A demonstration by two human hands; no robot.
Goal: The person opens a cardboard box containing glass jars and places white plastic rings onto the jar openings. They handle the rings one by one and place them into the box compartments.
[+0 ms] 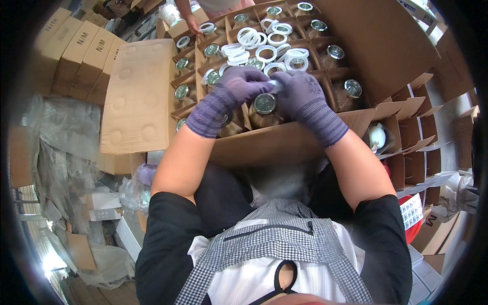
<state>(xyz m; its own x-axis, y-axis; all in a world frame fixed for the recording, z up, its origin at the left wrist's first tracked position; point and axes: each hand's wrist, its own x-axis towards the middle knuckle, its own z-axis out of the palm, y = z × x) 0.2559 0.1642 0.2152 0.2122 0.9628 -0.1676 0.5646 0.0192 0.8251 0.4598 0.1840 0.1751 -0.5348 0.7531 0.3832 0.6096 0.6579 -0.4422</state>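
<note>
Both of my hands wear purple knit gloves and meet above a large divided cardboard carton [259,143]. My left hand [244,84] and my right hand [299,89] pinch a white ring [275,87] between them, blurred and mostly covered by the fingers. Just below it stands an upright vessel [264,105] with a shiny round top, in a front compartment. More such vessels fill the other compartments, one [352,88] to the right of my right hand. Several loose white rings [266,53] lie heaped over the tops and dividers beyond my hands.
Another person's hand [193,26] is at a ring at the carton's far left. A carton flap [137,95] spreads left and a taller flap [385,45] rises right. Stacked boxes [72,53] stand far left. A divided carton [411,129] holds a white item [376,137] at right.
</note>
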